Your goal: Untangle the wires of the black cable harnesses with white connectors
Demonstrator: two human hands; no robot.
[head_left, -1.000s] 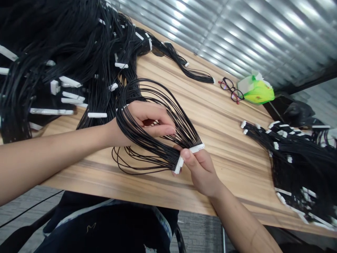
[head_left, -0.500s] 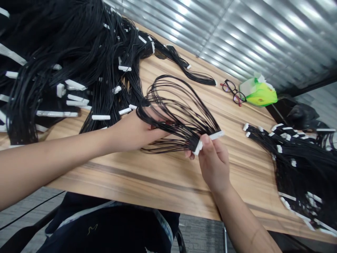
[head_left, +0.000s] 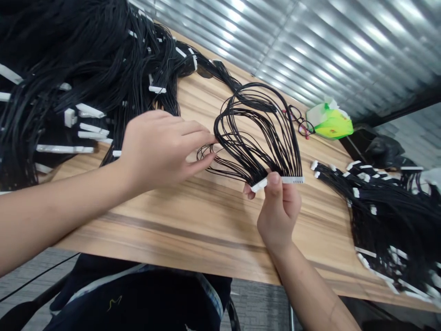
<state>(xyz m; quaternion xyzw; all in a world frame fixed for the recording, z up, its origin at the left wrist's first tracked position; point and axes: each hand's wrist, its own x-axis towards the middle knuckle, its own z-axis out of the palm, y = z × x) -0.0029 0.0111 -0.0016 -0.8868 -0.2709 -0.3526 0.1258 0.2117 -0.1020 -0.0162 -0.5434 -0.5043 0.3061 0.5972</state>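
My right hand point(head_left: 279, 209) pinches the two white connectors point(head_left: 292, 180) of a black wire harness point(head_left: 260, 131), held side by side above the wooden table point(head_left: 206, 220). The wires arch up in a loop over the connectors. My left hand point(head_left: 161, 147) is palm down to the left of the loop, its fingertips touching the wires at the loop's left side. Whether those fingers grip a wire is unclear.
A big heap of black harnesses with white connectors point(head_left: 79, 78) covers the table's left and far side. A second pile point(head_left: 389, 216) lies at the right edge. Glasses point(head_left: 301, 122) and a green-and-white packet point(head_left: 329, 120) sit near the ribbed metal wall.
My right hand has lifted the connectors up and to the right, and the loop now stands upright. My left hand has slid out of the loop and rests at its left side.
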